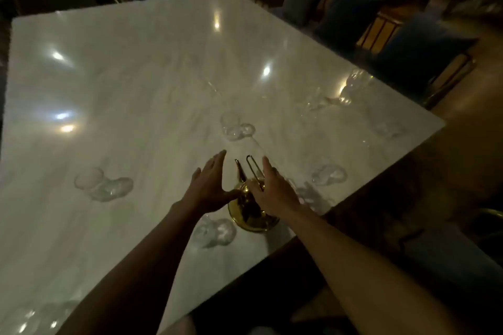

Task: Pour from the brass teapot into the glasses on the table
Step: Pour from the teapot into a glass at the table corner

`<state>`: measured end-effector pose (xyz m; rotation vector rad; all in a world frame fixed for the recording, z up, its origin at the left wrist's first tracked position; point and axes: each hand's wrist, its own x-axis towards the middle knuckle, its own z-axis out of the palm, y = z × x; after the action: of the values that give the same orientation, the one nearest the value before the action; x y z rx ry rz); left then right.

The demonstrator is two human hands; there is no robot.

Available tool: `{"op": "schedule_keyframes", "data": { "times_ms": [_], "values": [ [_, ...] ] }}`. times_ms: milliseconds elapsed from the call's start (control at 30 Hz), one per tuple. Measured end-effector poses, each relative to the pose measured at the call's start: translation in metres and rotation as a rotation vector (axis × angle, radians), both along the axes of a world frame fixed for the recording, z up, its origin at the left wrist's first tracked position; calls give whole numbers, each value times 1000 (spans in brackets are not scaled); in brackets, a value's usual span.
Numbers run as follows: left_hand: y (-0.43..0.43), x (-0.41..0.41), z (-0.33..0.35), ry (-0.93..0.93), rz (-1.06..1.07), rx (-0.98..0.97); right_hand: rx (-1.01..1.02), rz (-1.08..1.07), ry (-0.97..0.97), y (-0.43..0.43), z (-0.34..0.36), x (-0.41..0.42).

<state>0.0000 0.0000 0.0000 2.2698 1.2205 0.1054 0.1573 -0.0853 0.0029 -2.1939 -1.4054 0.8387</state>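
- Right hand (272, 189) over polished brass teapot (251, 212), fingers straight and uncurled alongside upright wire handle (252, 168).
- Left hand (209, 185) just left of pot, spread wide, thumb at brass side.
- Teapot upright by near edge of glossy white marble table (136, 76), thin spout (241, 171) pointing away.
- Clear glass (215, 231) just below left hand; second glass (236, 128) beyond spout; third glass (329, 174) right of right hand; fourth glass (103, 185) well left.
- Blue-cushioned chairs (348, 13) far beyond, right.

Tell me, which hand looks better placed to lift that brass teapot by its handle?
Probably the right hand: it rests over the brass teapot, its fingers alongside the upright wire handle. The left hand lies open on the spout side, only its thumb near the pot's body.
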Motion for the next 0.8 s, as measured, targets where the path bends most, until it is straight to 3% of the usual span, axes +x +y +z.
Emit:
{"op": "schedule_keyframes", "data": {
  "times_ms": [133, 333, 600, 800],
  "values": [
    [-9, 3, -11, 19, 68, -57, 82, -58, 112, 15, -8, 7],
    [-25, -1, -19, -15, 127, -61, 36, -183, 444, 33, -15, 10],
    [-38, -21, -23, -75, 147, -56, 188, -215, 305, 17, -7, 8],
    [-44, -13, -18, -206, 111, -105, 312, -235, 217, 8, 42, 8]
  ]
}}
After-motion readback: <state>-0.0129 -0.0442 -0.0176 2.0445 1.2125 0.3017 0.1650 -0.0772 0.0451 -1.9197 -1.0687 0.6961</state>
